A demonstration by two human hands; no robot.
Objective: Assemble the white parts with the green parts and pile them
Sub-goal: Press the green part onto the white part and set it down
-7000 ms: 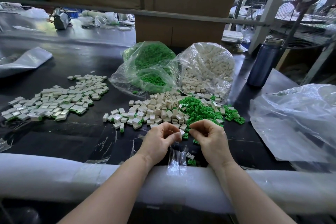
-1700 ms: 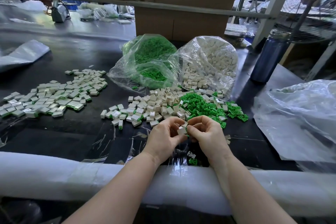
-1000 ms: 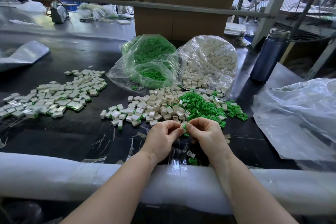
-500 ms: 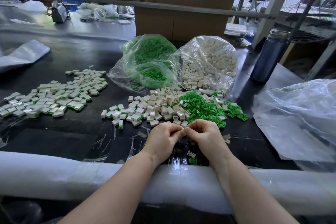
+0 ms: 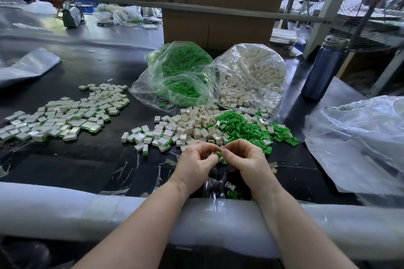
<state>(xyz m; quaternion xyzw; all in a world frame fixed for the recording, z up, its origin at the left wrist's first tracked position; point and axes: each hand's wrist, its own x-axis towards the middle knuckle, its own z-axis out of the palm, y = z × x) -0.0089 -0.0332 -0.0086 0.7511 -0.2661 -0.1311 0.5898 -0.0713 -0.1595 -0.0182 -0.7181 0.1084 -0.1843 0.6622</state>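
Head view. My left hand (image 5: 196, 165) and right hand (image 5: 246, 162) meet fingertip to fingertip just above the near table edge. Both are curled tight; between them a green part (image 5: 218, 154) peeks out, pinched, with a sliver of white part (image 5: 222, 159) just below it. Which hand holds which piece I cannot tell, nor the pair's long axis.

Loose white parts (image 5: 192, 124) lie just beyond the left hand's knuckles, so that hand is nearer them; loose green parts (image 5: 242, 126) lie just beyond the right. The finished pile (image 5: 63, 113) sits well off to the left hand's outer side. Judgement: seating comes first, then a leftward carry by the left hand.
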